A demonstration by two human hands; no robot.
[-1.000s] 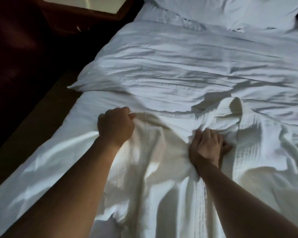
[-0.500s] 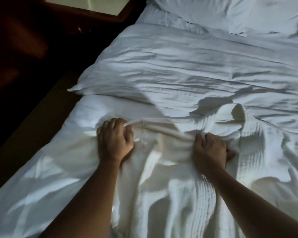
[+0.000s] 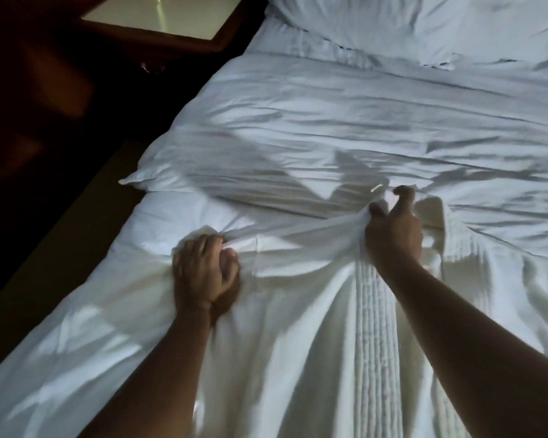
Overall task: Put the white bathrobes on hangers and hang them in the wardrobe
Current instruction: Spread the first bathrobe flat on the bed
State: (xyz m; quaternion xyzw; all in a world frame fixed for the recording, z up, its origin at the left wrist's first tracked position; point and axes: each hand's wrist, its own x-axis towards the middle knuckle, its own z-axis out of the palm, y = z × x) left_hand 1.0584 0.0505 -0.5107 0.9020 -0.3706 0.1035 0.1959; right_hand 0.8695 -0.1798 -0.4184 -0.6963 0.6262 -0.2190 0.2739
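left hand (image 3: 204, 273) grip: clenched on bathrobe (image 3: 298, 327) | right hand (image 3: 393, 230) grip: pinching bathrobe | bathrobe: on bed (image 3: 329, 121)

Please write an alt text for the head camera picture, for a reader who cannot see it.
A person's left hand and right hand grip the top of a white bathrobe lying on a white bed, the right one held higher. A pillow lies at the far end; a bedside table stands left of it.
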